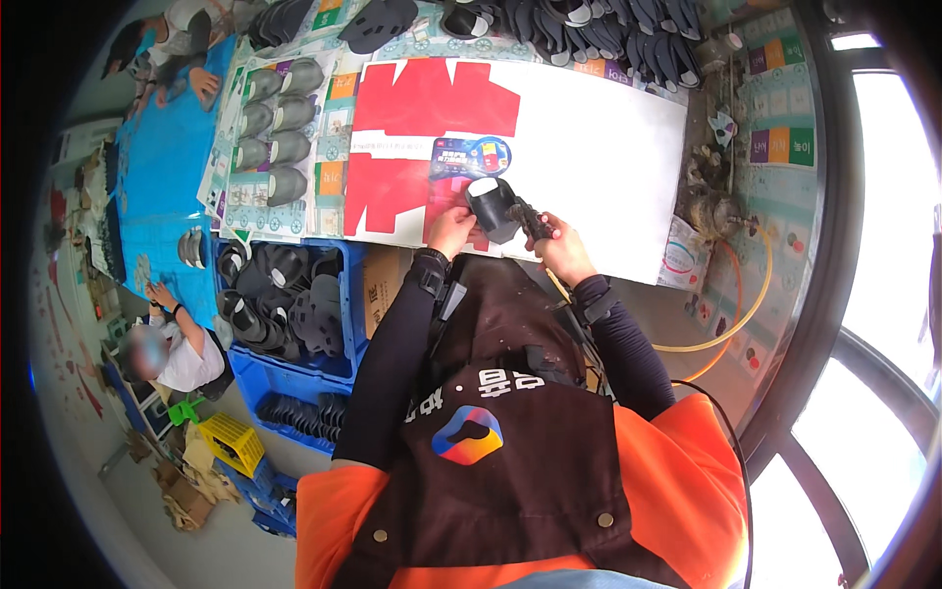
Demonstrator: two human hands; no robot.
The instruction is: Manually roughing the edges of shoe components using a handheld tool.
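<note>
My left hand (450,233) grips the left edge of a black cup-shaped moulded piece (497,221) with a pale patch at its top, just over the front edge of the white board (599,147). In my right hand (569,253) is a black air gun (531,218), its front end close against the piece's right side. A yellow hose (677,348) runs off to the right. Behind the piece lies a printed card (469,157) in blue and pink. Red shapes (437,98) cover the board's left part.
Rows of grey moulded pieces (291,148) stand at left; many dark pieces (599,39) pile at the back. A blue crate (345,306) holds more beside my left arm. One person's hand (159,293) rests by a blue-covered table (167,196); another person works farther back.
</note>
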